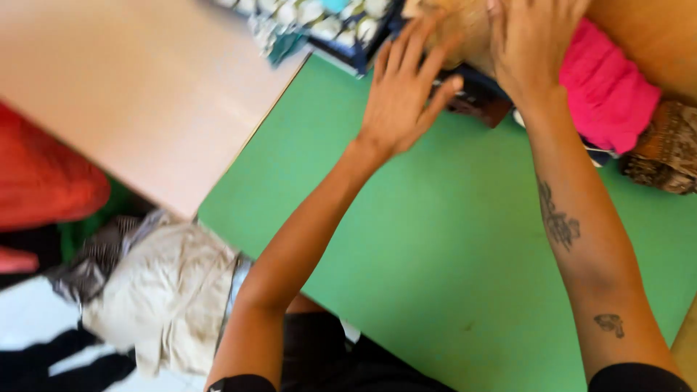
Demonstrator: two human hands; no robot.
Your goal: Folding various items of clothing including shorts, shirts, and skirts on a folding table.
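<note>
Your left hand [399, 94] lies at the far edge of the green table [406, 239], fingers spread wide and flat, its fingertips reaching onto a tan cloth bundle [454, 29] at the table's back edge. Your right hand [534, 47] is just beside it to the right, palm down and pressed onto the same tan bundle with the fingers laid close together; the frame is blurred there and cuts off the fingertips, so you may be gripping the cloth or only resting on it, and I cannot tell which.

The tan bundle sits at the far edge of the green table, partly out of the top of the view. Touching it on the right is a bright pink cloth [606, 87], which your right wrist brushes. Under the bundle, on the table, a dark brown and blue item [479, 101] shows between your two hands. Farther right along the table's far edge lies a brown patterned fabric [664, 149].

Left of the green table stands a pale pink table [138, 94], touching it edge to edge. A blue and white patterned cloth [327, 22] lies at the far end where the two tables meet. Off the green table's near left corner, lower down, is a heap of cream and grey clothing [163, 290], with a red cloth [43, 181] beyond it.
</note>
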